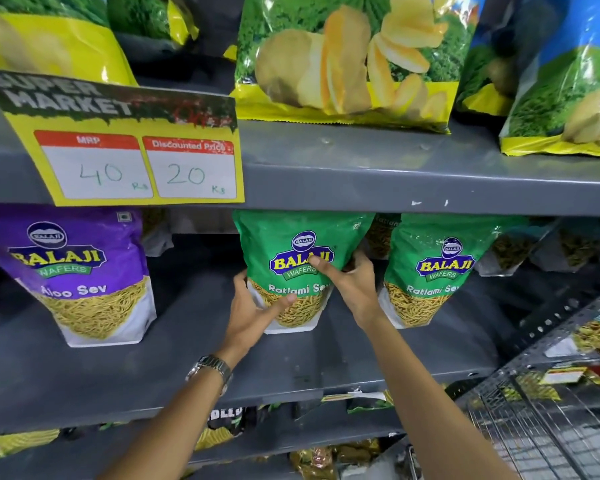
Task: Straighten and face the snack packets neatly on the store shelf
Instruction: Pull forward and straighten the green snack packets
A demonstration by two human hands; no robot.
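A green Ratlami Sev packet (284,237) stands upright in the middle of the grey middle shelf (187,358), its front facing me. My left hand (253,313) grips its lower left edge, thumb across the clear window. My right hand (352,285) holds its right side, thumb pressed on the logo. A second green Ratlami Sev packet (437,268) stands just to the right, leaning slightly. A purple Aloo Sev packet (84,271) stands at the left, tilted a little.
A yellow price sign (136,161) hangs from the upper shelf edge (395,181). Large chip bags (343,64) sit on the upper shelf. More packets stand behind at the back right (513,247). A wire rack (534,410) is at the lower right.
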